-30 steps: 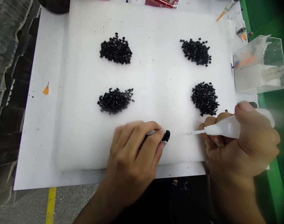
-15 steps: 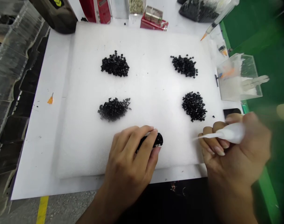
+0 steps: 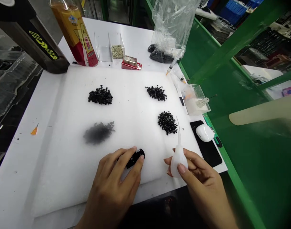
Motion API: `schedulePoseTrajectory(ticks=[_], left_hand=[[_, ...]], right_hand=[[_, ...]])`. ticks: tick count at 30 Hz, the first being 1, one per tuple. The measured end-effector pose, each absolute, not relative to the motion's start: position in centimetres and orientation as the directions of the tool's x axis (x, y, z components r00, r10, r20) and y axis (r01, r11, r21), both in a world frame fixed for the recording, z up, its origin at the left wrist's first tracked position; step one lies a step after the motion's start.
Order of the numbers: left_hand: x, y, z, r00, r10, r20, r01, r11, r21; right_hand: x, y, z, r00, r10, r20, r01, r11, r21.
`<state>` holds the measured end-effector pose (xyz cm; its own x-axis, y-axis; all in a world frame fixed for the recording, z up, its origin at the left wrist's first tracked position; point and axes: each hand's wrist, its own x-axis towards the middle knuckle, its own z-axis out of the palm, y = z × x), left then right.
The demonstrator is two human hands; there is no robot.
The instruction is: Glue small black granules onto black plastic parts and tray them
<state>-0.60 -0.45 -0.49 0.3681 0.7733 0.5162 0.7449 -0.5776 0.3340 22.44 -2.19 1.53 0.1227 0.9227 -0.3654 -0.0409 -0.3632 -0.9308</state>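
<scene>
My left hand has its fingers bent over the black piece, which lies near the front of the white foam pad. The fingers hold it, but I can't tell how tight. The pad looks soft, so I think a hard push on one end could make the piece tip or slide. The lower left pile sits just past these fingers and looks blurry to me; a careless poke could scatter its bits. My right hand pinches the white bottle between thumb and fingers. Its thin tip points up and away, right beside the lower right pile, so a small swing could knock bits about. A hard squeeze might let a drop out, but I can't see what is inside.

The pad lies on a white table. Clear trays are at the far left, then an orange needle, a dark bottle and a drink bottle. Next come a clear box with pale bits, a red box, a plastic bag, a syringe, a see-through bin and a white case on a black slab. A green frame stands beyond, with full shelves behind.
</scene>
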Motion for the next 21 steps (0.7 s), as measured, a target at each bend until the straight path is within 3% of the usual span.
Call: schedulePoseTrajectory(ticks=[8,13,17,21], left_hand=[[-0.7,-0.5,-0.8,0.374,0.762,0.529,0.746,-0.586,0.316],[-0.9,-0.4,-0.5,0.318,0.776,0.545,0.719,-0.572,0.394],[0.3,-1.4,0.3,0.108,0.836,0.537,0.616,-0.481,0.624],[3.1,-2.9,1.4,0.039,0.965,0.261,0.300,-0.260,0.918]], right_hand=[[20.9,-2.5,2.8,0.129,0.897,-0.423,-0.110,-0.411,-0.905],[20.2,-2.6,4.0,0.106,0.893,-0.438,-0.076,-0.432,-0.899],[19.8,-3.2,3.8,0.053,0.901,-0.431,-0.036,-0.430,-0.902],[19.7,-4.1,3.9,-0.113,0.910,-0.399,0.118,-0.387,-0.915]])
